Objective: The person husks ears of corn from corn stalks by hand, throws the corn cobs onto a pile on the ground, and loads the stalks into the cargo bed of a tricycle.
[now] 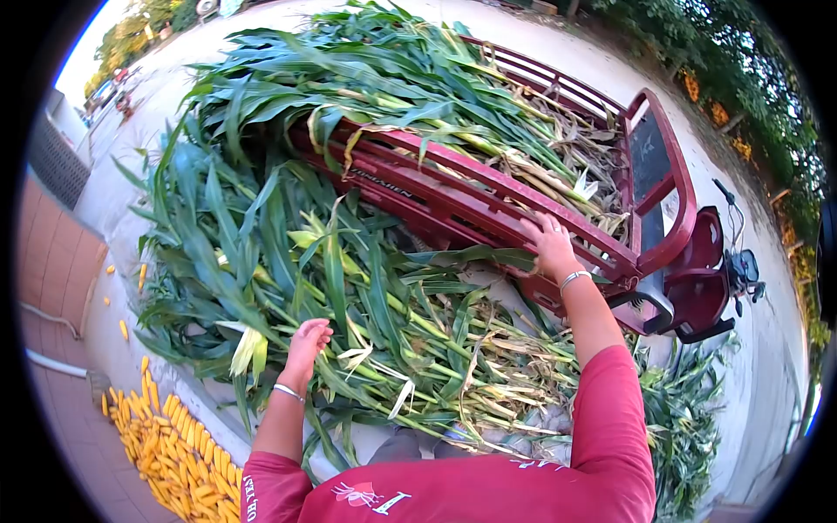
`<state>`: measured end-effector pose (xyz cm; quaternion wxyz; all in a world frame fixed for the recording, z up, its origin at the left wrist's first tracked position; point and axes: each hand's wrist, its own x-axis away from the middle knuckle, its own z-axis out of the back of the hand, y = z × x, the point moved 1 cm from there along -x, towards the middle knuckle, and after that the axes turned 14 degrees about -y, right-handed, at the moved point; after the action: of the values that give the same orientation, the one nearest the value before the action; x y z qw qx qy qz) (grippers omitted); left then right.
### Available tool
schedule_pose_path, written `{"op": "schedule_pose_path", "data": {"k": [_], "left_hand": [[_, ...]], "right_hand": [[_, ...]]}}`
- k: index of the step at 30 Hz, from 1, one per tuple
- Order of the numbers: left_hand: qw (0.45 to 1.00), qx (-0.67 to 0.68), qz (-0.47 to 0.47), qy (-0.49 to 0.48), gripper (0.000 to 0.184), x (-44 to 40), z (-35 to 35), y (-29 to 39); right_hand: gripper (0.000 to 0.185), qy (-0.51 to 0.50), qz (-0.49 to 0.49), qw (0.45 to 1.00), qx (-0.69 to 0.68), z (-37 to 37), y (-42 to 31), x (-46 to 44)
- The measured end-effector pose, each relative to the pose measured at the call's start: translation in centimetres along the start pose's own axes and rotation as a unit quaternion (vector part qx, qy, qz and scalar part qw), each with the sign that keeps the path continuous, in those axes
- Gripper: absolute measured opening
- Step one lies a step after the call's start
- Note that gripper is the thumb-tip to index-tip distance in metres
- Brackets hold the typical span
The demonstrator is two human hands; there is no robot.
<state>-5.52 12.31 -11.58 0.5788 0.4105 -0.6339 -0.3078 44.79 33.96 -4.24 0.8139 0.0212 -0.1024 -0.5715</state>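
My right hand [554,249] reaches to the lower rail of the dark red cart [488,179], fingers spread; whether it touches the rail I cannot tell. A long corn leaf passes beside this hand. Lower and to the left, my left hand [308,345] hovers over cut corn stalks [410,327], its fingers curled together and nothing visible in them. Close to its left lies a pale, partly husked corn ear [249,350]. More green stalks [349,74] with leaves fill the cart bed and hang over its side.
Husked yellow corn cobs [179,458] are heaped at lower left beside a tiled wall [61,253]. The cart's seat [697,279] and handlebar are at right. More stalks [684,427] lie at lower right, and trees [741,70] line the far side.
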Motion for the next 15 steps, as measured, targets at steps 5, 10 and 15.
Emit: {"op": "schedule_pose_path", "data": {"k": [5, 10, 15], "left_hand": [[0.989, -0.085, -0.045, -0.117, 0.018, -8.2, -9.1, 6.7], [0.945, -0.175, -0.178, -0.210, 0.017, -17.5, -18.4, 13.7], [0.867, -0.330, -0.309, -0.209, 0.014, -30.8, -28.6, 19.4]], "right_hand": [[0.091, 0.001, -0.130, 0.991, -0.023, -3.0, 6.2, -5.9], [0.058, -0.082, -0.088, 0.992, -0.031, -6.0, 11.0, -10.4], [0.048, -0.076, -0.037, 0.994, -0.073, -5.9, 12.3, -11.3]]}}
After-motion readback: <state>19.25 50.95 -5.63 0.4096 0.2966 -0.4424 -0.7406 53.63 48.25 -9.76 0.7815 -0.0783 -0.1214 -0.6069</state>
